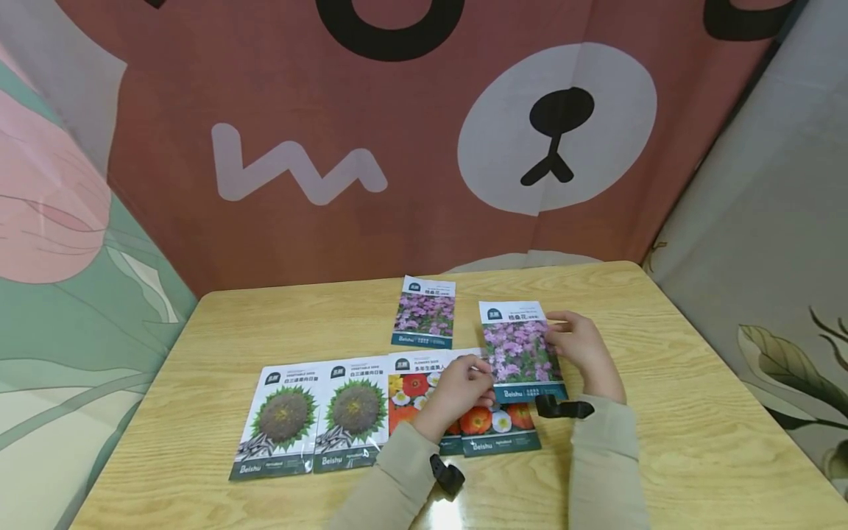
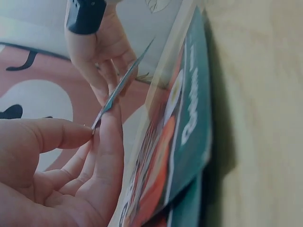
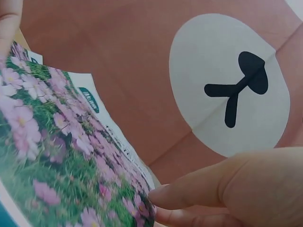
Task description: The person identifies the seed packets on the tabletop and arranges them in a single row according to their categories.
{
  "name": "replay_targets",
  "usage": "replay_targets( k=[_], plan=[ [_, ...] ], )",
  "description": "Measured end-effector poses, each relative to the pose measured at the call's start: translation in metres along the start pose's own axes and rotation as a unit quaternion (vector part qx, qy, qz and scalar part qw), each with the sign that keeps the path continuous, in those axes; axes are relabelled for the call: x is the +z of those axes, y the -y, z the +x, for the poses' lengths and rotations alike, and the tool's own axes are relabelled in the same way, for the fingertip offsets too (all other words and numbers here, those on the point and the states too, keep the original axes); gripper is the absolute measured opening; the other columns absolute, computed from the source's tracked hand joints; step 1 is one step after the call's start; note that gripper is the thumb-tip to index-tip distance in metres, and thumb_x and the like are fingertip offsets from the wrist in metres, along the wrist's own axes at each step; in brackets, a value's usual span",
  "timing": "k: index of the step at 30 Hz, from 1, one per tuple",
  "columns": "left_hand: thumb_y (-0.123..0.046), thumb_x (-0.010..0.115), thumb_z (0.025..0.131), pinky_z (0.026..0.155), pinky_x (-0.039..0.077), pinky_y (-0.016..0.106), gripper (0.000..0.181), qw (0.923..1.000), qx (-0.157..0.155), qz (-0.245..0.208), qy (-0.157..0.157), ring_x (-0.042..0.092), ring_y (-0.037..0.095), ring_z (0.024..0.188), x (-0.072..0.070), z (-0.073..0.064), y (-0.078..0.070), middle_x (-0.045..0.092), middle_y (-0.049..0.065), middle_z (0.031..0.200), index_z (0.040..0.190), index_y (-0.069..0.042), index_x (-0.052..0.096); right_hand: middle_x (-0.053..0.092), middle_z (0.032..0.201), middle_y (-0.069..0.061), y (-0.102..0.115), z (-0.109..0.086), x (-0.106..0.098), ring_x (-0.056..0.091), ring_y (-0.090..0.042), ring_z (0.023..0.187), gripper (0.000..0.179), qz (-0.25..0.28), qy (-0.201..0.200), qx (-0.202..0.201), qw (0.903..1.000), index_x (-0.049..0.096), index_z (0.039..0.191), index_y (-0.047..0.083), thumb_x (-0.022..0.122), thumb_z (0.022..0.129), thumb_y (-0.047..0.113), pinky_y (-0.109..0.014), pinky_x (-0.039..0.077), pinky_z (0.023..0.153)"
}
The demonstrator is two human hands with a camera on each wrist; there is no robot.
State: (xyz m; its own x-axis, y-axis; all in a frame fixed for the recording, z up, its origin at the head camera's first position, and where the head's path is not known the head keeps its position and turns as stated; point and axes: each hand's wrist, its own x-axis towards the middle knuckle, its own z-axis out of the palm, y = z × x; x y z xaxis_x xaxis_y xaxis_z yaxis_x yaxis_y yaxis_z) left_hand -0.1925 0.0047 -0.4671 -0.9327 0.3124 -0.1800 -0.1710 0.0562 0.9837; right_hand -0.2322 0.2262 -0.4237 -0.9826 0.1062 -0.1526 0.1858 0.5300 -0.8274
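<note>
Both hands hold a seed packet [image 1: 520, 352] with pink-purple flowers, raised and tilted above the table. The left hand [image 1: 457, 394] pinches its left edge between thumb and fingers; in the left wrist view the packet [image 2: 124, 81] appears edge-on. At the opposite edge, the right hand [image 1: 583, 350] grips with its thumb in front, as the right wrist view shows beside the printed flowers [image 3: 57, 132]. Beneath lie packets with red, orange and white flowers, one packet [image 1: 501, 442] partly covered by the held one and another [image 1: 400, 412] partly behind the left hand.
Two sunflower-head seed packets [image 1: 278, 419] lie side by side on the left of the wooden table [image 1: 179, 412]. A matching pink-flower packet [image 1: 424, 313] lies farther back. A printed curtain [image 1: 331, 243] hangs behind the table's far edge.
</note>
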Motion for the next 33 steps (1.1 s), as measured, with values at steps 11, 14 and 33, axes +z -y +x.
replay_targets(
  k=[11,14,33],
  plan=[
    [-0.002,0.059,0.097,0.061,0.061,0.03,0.01,0.998,-0.019,0.022,0.057,0.07,0.015,0.063,0.019,-0.009,0.005,0.07,0.008,0.074,0.1,0.001,0.068,0.057,0.126,-0.038,-0.012,0.0,-0.009,0.065,-0.031,0.095,0.045,0.006,-0.016,0.041,0.999,0.048,0.14,-0.013,0.054,0.097,0.001,-0.029,0.054,0.066],
    [0.0,0.058,0.097,0.062,0.062,0.031,0.011,0.9973,-0.016,0.008,0.072,0.072,0.019,0.065,0.025,-0.011,0.006,0.07,0.009,0.074,0.097,0.003,0.069,0.057,0.125,-0.037,-0.015,0.0,-0.011,0.063,-0.028,0.092,0.044,0.0,-0.015,0.048,0.9987,0.05,0.139,-0.013,0.053,0.097,0.001,-0.029,0.053,0.066],
    [0.001,0.062,0.097,0.063,0.062,0.033,0.006,0.9961,-0.049,-0.042,0.06,0.074,0.024,0.068,0.048,-0.016,0.013,0.071,0.01,0.076,0.099,0.001,0.067,0.06,0.116,-0.03,-0.034,-0.001,-0.025,0.062,-0.019,0.08,0.042,0.005,0.024,0.089,0.9957,0.051,0.132,-0.018,0.055,0.093,-0.004,-0.029,0.054,0.064]
  ],
)
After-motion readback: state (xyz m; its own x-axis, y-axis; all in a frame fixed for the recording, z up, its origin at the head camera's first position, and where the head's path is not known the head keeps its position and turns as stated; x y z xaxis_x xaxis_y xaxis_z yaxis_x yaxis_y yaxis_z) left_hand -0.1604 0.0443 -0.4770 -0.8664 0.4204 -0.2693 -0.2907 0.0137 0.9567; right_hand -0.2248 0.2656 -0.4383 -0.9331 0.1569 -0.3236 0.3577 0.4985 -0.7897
